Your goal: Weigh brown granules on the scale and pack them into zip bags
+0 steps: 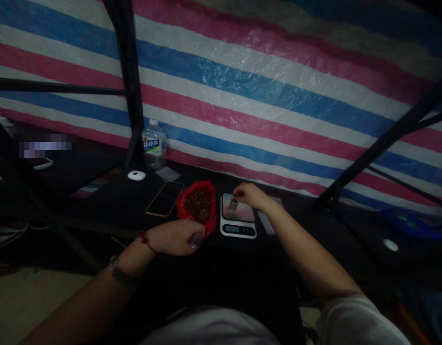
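My right hand (248,195) is pinched on a small clear packet (234,204), held just over the shiny pan of a small digital scale (238,216) on the dark table. To the scale's left lies a red plastic bag (197,205), open, full of small dark brown bits. My left hand (176,236) is curled closed at the bag's near edge, a red string on its wrist; something small and clear shows at its fingertips, and I cannot make it out.
A phone (165,198) lies face up left of the bag. Behind it are a white round puck (136,176), a water bottle (154,144) and a flat clear packet (168,173). Black frame posts (127,81) and a striped tarp (278,86) close the back.
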{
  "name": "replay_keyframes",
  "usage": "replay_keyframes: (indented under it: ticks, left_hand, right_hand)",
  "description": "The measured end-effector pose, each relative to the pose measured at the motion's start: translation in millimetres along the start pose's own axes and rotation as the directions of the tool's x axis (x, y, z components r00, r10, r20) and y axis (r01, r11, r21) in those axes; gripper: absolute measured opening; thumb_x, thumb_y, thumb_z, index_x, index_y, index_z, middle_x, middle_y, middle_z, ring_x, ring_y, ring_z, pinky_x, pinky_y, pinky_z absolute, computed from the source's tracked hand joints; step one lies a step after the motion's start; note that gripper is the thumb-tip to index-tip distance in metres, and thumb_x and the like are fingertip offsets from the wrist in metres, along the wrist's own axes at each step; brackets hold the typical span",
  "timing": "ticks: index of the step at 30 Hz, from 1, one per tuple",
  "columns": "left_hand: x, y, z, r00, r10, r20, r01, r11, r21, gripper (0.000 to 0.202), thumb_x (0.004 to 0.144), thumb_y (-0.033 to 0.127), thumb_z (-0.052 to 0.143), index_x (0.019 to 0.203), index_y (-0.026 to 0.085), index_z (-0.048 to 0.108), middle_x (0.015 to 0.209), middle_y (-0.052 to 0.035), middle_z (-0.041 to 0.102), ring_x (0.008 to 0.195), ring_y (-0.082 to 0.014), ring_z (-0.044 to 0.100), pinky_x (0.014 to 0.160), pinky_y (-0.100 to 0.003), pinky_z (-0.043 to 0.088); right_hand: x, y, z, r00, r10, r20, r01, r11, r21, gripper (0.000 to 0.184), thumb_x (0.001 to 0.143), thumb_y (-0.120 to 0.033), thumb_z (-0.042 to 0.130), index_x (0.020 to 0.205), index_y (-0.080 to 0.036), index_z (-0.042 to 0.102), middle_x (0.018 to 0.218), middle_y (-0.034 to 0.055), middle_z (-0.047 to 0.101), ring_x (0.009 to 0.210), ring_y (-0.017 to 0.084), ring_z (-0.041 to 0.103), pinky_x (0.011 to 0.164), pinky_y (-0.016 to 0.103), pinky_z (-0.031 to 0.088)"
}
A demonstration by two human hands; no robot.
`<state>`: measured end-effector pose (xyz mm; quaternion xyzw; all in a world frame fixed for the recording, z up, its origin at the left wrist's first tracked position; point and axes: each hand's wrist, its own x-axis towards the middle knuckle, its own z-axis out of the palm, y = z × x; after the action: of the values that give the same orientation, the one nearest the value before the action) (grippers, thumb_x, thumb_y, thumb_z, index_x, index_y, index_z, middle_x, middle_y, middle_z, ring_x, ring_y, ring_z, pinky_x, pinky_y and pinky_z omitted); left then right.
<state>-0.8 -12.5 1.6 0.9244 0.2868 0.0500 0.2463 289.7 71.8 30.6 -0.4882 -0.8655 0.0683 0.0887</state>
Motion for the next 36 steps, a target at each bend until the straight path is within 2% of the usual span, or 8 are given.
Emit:
replay_keyframes:
  ticks: [6, 11, 16, 21, 30, 33, 36]
  left_hand:
    - [-0.6, -1.5, 0.9, 1.000, 0.006, -0.007, -0.006, 1.000, 0.007, 0.008, 0.073, 0.015, 0.049, 0.078, 0.019, 0.055, 0.075, 0.0015, 0.059, 0.063, -0.0111, 0.052, 0.057, -0.021, 0.038]
    - [-1.2, 0.4, -1.9, 1.000, -0.014, 0.002, 0.014, 1.000, 0.008, 0.008, 0.074, 0.015, 0.049, 0.078, 0.019, 0.055, 0.075, 0.0014, 0.059, 0.063, -0.0110, 0.052, 0.056, -0.021, 0.038]
    - [-1.5, -0.8, -2.3, 1.000, 0.000, -0.001, 0.000, 1.000, -0.013, 0.008, 0.074, 0.014, 0.050, 0.078, 0.018, 0.055, 0.075, 0.0010, 0.059, 0.063, -0.0111, 0.053, 0.056, -0.021, 0.038]
    - [-1.2, -2.7, -1.3, 1.000, 0.011, -0.009, -0.011, 1.000, -0.018, 0.007, 0.074, 0.014, 0.050, 0.078, 0.018, 0.055, 0.074, 0.0014, 0.059, 0.062, -0.0107, 0.052, 0.055, -0.021, 0.037]
    - [-0.3, -5.7, 1.0, 0.999, 0.025, -0.024, -0.025, 1.000, -0.007, 0.008, 0.074, 0.015, 0.049, 0.078, 0.018, 0.055, 0.075, 0.0009, 0.059, 0.063, -0.0109, 0.052, 0.056, -0.022, 0.037]
    - [-0.3, -7.3, 1.8, 0.999, 0.033, -0.037, -0.033, 0.999, -0.001, 0.007, 0.074, 0.015, 0.050, 0.078, 0.018, 0.055, 0.074, 0.0009, 0.059, 0.062, -0.0110, 0.052, 0.056, -0.022, 0.037]
    - [0.0, -8.8, 2.3, 0.999, 0.031, -0.033, -0.031, 0.999, -0.007, 0.007, 0.074, 0.015, 0.050, 0.078, 0.018, 0.055, 0.075, 0.0009, 0.059, 0.063, -0.0113, 0.052, 0.056, -0.022, 0.037]
  right_hand:
    - [4.7, 2.8, 8.8, 0.999, -0.017, 0.051, 0.021, 0.997, -0.081, 0.021, 0.075, -0.009, 0.063, 0.090, -0.017, 0.075, 0.090, 0.0060, 0.073, 0.082, 0.018, 0.065, 0.072, 0.025, 0.044]
    - [7.5, 3.4, 5.6, 0.997, -0.027, 0.078, 0.037, 0.991, -0.126, 0.020, 0.075, -0.012, 0.065, 0.090, -0.018, 0.076, 0.091, 0.0060, 0.074, 0.084, 0.019, 0.065, 0.075, 0.025, 0.045]
    - [7.8, 2.7, 4.5, 0.996, 0.013, 0.092, -0.003, 0.994, -0.111, 0.021, 0.073, -0.009, 0.065, 0.089, -0.017, 0.076, 0.091, 0.0063, 0.074, 0.081, 0.018, 0.066, 0.072, 0.025, 0.046]
    - [6.5, 3.4, 3.3, 0.996, 0.065, 0.056, -0.063, 0.997, -0.035, 0.022, 0.073, -0.013, 0.069, 0.095, -0.015, 0.073, 0.093, 0.0076, 0.074, 0.079, 0.018, 0.066, 0.070, 0.024, 0.046]
    - [7.4, 3.5, 3.2, 0.997, 0.067, 0.025, -0.069, 0.993, 0.092, 0.012, 0.078, -0.017, 0.066, 0.089, -0.015, 0.072, 0.085, 0.0056, 0.073, 0.074, 0.016, 0.065, 0.069, 0.026, 0.046]
    - [5.5, 12.2, 3.6, 0.998, 0.039, -0.049, -0.033, 0.992, 0.122, 0.015, 0.083, -0.013, 0.058, 0.090, -0.015, 0.072, 0.090, 0.0069, 0.073, 0.081, 0.017, 0.065, 0.075, 0.027, 0.047]
    - [2.5, 15.5, 1.5, 0.988, 0.075, -0.133, -0.049, 0.981, 0.189, 0.019, 0.085, -0.013, 0.055, 0.094, -0.015, 0.071, 0.096, 0.0078, 0.072, 0.086, 0.017, 0.065, 0.079, 0.028, 0.048]
